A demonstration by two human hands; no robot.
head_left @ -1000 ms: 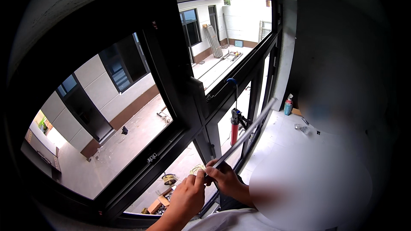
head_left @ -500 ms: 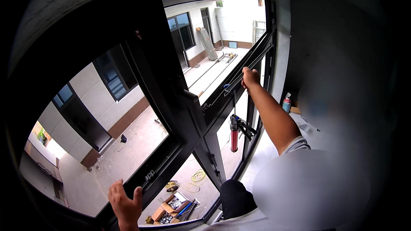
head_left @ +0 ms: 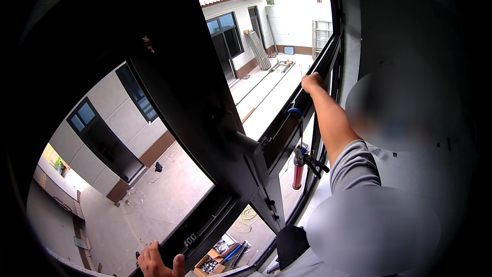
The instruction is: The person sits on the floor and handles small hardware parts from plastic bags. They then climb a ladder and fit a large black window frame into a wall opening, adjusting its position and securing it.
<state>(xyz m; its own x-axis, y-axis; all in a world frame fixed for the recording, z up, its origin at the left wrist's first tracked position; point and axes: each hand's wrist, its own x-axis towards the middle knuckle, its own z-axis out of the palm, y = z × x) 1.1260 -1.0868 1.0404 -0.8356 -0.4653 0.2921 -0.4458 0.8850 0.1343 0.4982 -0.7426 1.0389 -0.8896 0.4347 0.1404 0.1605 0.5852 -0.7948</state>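
Note:
My right arm reaches across to a black window frame point(head_left: 279, 146). My right hand point(head_left: 313, 80) is closed over the top edge of its horizontal rail, with the fingertips partly hidden. Below that hand a caulking gun point(head_left: 298, 169) with a red tube hangs upright from the rail, a blue piece point(head_left: 294, 111) showing at its top. At the lower left, my left hand point(head_left: 159, 264) straddles the lower rail of a second black window panel point(head_left: 207, 215). Its fingers curl over the outer edge, and the thumb lies on the inner side. A small metal fitting point(head_left: 190, 239) sits on that rail.
Outside below, an open cardboard box point(head_left: 207, 266) holds small parts beside blue-handled tools point(head_left: 231, 253) and a coil of yellow hose point(head_left: 247, 219). Long panels point(head_left: 259, 50) lean on the courtyard wall. A thick black post point(head_left: 205, 107) stands between the openings.
My view has shifted, so the frame and hanging caulking gun appear farther right. My right hand has moved up onto the rail's top edge. My left hand remains at the lower rail.

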